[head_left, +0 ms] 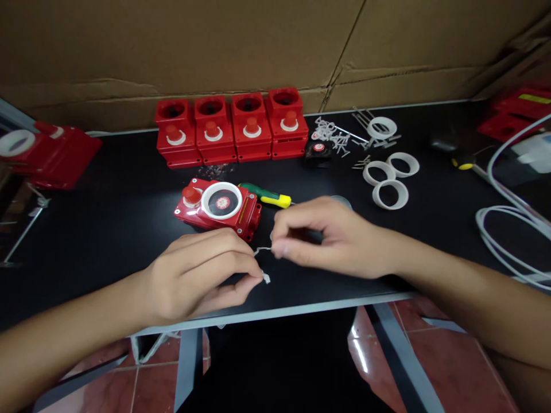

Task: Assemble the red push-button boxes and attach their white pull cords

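A thin white string runs between my two hands just above the black tabletop. My left hand pinches it with thumb and fingertips, and a small white scrap pokes out beyond those fingertips. The other end is pinched by my right hand, whose thumb and forefinger form a loop. Right behind my left hand lies a red housing with a red knob and a white ring around a dark round window. Touching its far side is a green and yellow screwdriver, its tip hidden by my right hand.
Red housings stand in a row along the back. Small white parts, loose screws and white rings lie behind my right hand. White cable coils at right. Another red housing sits far left.
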